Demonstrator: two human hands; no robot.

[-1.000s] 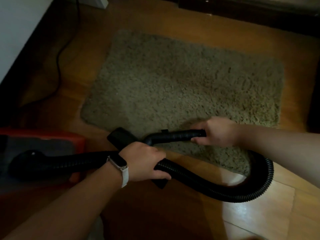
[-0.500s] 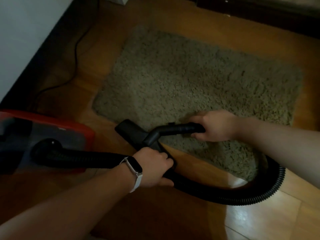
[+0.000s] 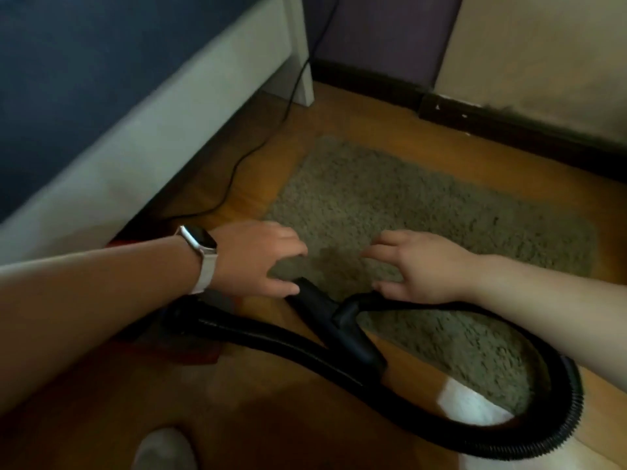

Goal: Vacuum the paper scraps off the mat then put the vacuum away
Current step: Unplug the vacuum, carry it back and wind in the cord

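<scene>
A shaggy olive-grey mat (image 3: 424,212) lies on the wooden floor; I see no paper scraps on it. The black vacuum nozzle (image 3: 319,307) and its curved tube rest on the floor at the mat's near-left edge. The ribbed black hose (image 3: 549,432) loops from the right around to the left. Only a red sliver of the vacuum body (image 3: 196,354) shows under my left forearm. My left hand (image 3: 258,259), with a watch on the wrist, hovers open just above the nozzle's tip. My right hand (image 3: 420,266) is open, fingers spread, just above the tube.
A white bed frame (image 3: 190,106) with a dark blue mattress runs along the left. A black power cord (image 3: 237,164) trails along the floor beside it. A dark skirting board (image 3: 509,130) lines the wall behind the mat. A light sock-covered foot (image 3: 163,449) shows at the bottom.
Both hands have let go of the hose and tube, which now lie on the floor. The view has tilted up and left, bringing the bed and wall into sight.
</scene>
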